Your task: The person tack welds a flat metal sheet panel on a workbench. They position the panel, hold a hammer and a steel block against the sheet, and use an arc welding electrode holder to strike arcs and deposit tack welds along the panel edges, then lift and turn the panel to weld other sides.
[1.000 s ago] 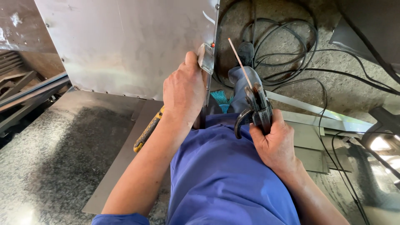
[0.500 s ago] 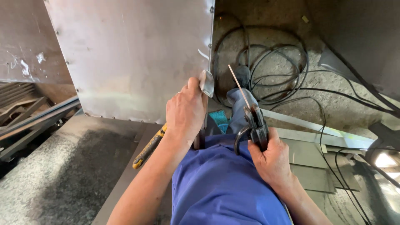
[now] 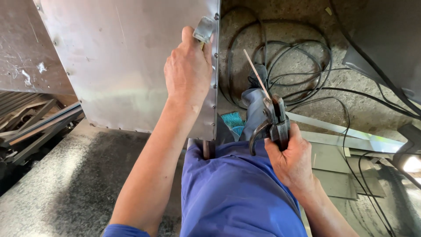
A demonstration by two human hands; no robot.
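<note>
**Left hand pins small plate to sheet edge, right hand holds electrode holder back**

Left hand point(image 3: 188, 70) is closed around a small metal plate point(image 3: 203, 30), pressing it against the right edge of the big upright steel sheet point(image 3: 127, 66), near the top corner. The rivet row on that edge runs vertically, just right of the knuckles. Right hand point(image 3: 291, 160) is shut around the grip of an electrode holder point(image 3: 274, 120), with a thin welding rod point(image 3: 256, 74) clamped in it. The rod's long axis slants up and left, tip aimed toward the sheet edge but well apart from it, lower than the plate. So the plate lies up-left of the rod tip; the left hand is already on it, the right hand is the farther one. Between them: bare gap over concrete floor point(image 3: 351, 105) with looped black cables point(image 3: 298, 66). Blue trouser leg point(image 3: 237, 193) fills the lower centre. Flat metal strips point(image 3: 333, 131) lie to the right. Grey granite slab point(image 3: 57, 184) lower left. The left thumb and fingers sit close to the rod's likely path.
</note>
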